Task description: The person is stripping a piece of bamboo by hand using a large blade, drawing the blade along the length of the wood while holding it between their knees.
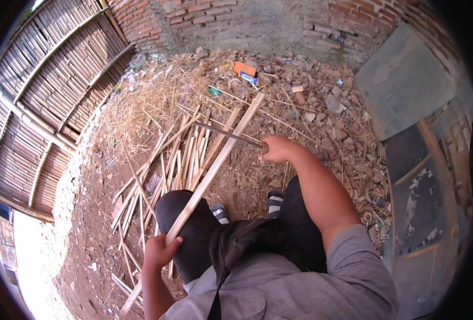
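Observation:
My left hand (161, 250) is closed round the lower part of a long, pale split bamboo strip (215, 168), which slants up and away to the right across my left thigh. In my right hand (275, 149) is the handle of a long, narrow, dark-bladed machete (220, 131). Its blade points left and crosses the strip near the far end; whether it touches the strip I cannot tell. Beyond my left knee, a loose heap of split bamboo strips (186, 160) lies on the ground.
Rubble (327, 122) and dry straw cover the ground, with an orange packet (244, 69) among litter. A brick wall (236, 26) closes the far side. A bamboo-slat panel (50, 69) stands left; grey boards (407, 80) lean at the right. My sandalled feet (274, 205) are close by.

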Available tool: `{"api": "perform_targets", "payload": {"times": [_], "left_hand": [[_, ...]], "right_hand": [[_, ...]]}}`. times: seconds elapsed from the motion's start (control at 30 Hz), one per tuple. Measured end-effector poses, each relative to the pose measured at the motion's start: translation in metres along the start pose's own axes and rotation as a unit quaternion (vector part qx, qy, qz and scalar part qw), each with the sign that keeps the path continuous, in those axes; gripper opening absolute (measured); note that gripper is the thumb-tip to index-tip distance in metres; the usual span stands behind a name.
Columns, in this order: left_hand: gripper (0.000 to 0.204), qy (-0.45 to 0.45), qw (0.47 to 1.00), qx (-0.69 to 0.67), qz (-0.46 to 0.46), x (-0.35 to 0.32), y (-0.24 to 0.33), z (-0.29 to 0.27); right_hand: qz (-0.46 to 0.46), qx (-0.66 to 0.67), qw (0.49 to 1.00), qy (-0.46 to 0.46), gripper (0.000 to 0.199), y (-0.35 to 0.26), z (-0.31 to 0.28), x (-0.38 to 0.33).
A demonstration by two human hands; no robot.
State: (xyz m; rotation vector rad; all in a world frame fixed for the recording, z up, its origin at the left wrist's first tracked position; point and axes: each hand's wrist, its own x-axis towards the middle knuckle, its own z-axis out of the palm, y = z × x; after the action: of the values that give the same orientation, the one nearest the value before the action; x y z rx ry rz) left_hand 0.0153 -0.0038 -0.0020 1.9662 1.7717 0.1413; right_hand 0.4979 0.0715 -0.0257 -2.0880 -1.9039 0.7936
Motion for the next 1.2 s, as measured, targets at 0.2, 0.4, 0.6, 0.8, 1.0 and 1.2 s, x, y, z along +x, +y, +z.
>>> {"api": "perform_targets", "payload": {"times": [0.2, 0.4, 0.6, 0.8, 1.0, 1.2], "left_hand": [[0.056, -0.003, 1.0, -0.016, -0.003, 0.0, -0.004, 0.002], [0.055, -0.003, 1.0, -0.012, -0.016, -0.001, -0.004, 0.001], [0.055, 0.001, 1.0, -0.016, -0.009, -0.002, 0.002, -0.001], [0.053, -0.006, 1.0, -0.014, -0.017, -0.003, 0.005, -0.002], [0.054, 0.009, 1.0, -0.01, -0.008, -0.002, -0.001, 0.002], [0.055, 0.014, 1.0, -0.009, 0.002, -0.003, 0.002, 0.001]], "right_hand": [[-0.059, -0.042, 0.995, -0.075, 0.054, -0.032, 0.005, -0.009], [-0.096, -0.04, 0.987, -0.126, 0.052, -0.039, 0.008, -0.009], [-0.04, 0.019, 0.998, -0.036, 0.053, -0.004, 0.003, 0.001], [-0.021, 0.011, 1.0, 0.0, 0.056, -0.002, 0.002, -0.003], [-0.028, 0.0, 0.997, -0.077, 0.056, -0.028, -0.006, -0.012], [-0.079, -0.002, 0.996, -0.042, 0.047, -0.024, 0.011, -0.009]]}}
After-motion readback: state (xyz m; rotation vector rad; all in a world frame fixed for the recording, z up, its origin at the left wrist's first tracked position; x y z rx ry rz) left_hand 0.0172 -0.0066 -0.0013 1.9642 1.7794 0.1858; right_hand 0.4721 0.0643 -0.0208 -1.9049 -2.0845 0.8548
